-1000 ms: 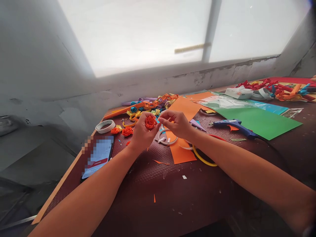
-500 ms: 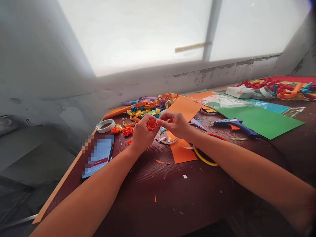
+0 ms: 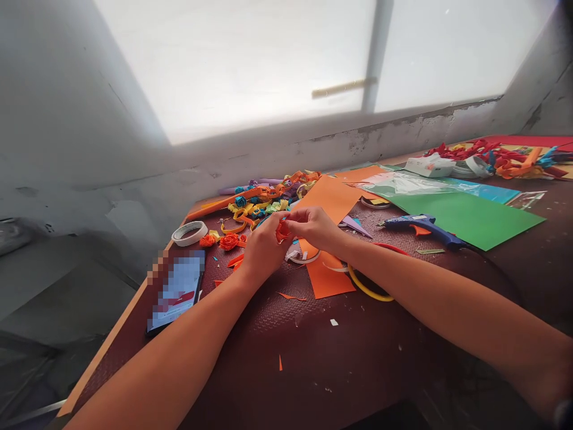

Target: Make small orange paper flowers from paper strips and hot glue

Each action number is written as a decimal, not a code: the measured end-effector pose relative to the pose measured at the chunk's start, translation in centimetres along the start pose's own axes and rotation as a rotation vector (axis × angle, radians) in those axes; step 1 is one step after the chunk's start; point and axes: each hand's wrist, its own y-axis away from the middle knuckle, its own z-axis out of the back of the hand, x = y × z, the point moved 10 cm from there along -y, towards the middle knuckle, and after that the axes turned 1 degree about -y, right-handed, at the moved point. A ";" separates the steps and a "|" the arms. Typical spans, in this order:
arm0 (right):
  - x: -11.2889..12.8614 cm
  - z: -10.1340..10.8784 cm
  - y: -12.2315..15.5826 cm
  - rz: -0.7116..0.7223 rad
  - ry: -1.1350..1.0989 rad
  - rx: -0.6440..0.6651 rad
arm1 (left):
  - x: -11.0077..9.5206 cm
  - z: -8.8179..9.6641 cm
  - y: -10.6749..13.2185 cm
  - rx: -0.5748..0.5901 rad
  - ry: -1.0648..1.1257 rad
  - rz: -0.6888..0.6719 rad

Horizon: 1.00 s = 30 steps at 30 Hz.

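An orange paper rose (image 3: 282, 232) is held up over the table, partly covered by fingers. My left hand (image 3: 265, 246) is closed around it from the left and below. From the right, the bent thumb and fingers of my right hand (image 3: 315, 229) pinch the flower's edge. More orange paper roses (image 3: 228, 241) lie on the table just left of my left hand. Below my right hand is a sheet of orange paper (image 3: 329, 283), with a white ring-shaped band (image 3: 308, 258) partly over it.
A phone (image 3: 176, 292) and a roll of white tape (image 3: 190, 233) lie near the left table edge. To the right are a blue glue gun (image 3: 423, 226) with its cord, green paper (image 3: 483, 221) and a yellow-red hoop (image 3: 364, 289). Coloured paper strips (image 3: 268, 194) are heaped behind.
My right hand has moved over the rose, its fingers now covering more of it. My left hand has turned slightly, so less of the flower shows. The view has shifted slightly.
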 end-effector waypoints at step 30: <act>0.7 2.0 -0.3 0.132 0.142 -0.197 | 0.6 0.3 -0.3 -0.034 0.417 0.132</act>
